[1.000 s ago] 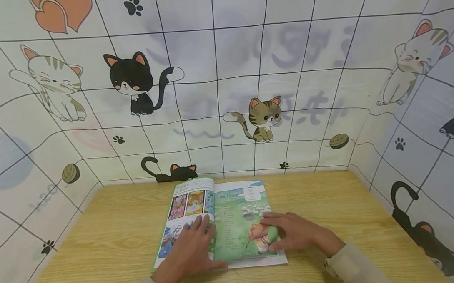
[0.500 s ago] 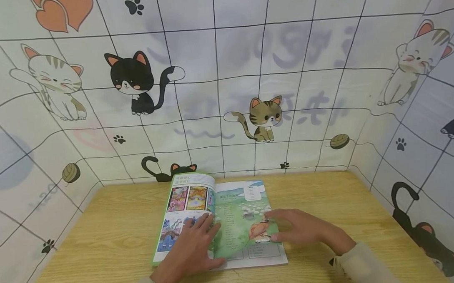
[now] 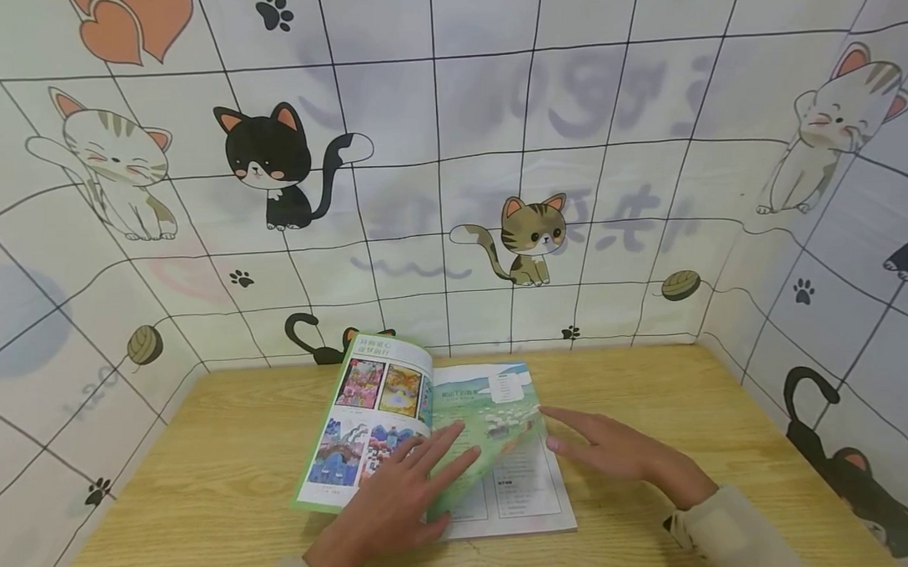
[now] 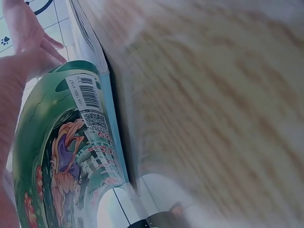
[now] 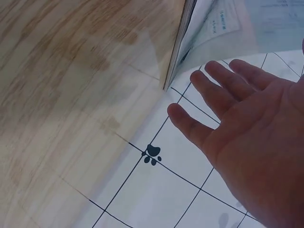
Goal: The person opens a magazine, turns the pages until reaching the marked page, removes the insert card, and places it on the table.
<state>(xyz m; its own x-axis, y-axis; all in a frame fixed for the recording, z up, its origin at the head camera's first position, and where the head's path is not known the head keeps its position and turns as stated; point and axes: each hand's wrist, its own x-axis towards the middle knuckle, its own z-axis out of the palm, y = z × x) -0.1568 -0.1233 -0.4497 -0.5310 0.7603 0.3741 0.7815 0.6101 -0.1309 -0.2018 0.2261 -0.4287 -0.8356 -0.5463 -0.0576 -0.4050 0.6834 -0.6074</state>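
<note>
An open magazine (image 3: 521, 473) lies on the table, its left page (image 3: 340, 450) printed with several small paintings. The green right-hand page (image 3: 458, 400) is curling up from its lower right corner, baring a white printed page beneath. My left hand (image 3: 397, 498) lies across the lower middle of the magazine with fingers spread. My right hand (image 3: 617, 449) is at the magazine's right edge, fingertips by the lifted page's edge. The right wrist view shows that hand (image 5: 256, 128) with fingers extended. In the left wrist view, the green back cover (image 4: 57, 118) bows up, showing a barcode.
The wood-grain table (image 3: 227, 458) extends on both sides of the magazine. A white cloth wall (image 3: 391, 194) with black grid lines and cartoon cats stands behind and at both sides. The magazine's top edge is near the back wall.
The right page's lower corner has risen and curled upward, uncovering more of the page below. My right hand moved slightly up and right. My left fingers spread rightward, and the left side of the magazine lifted.
</note>
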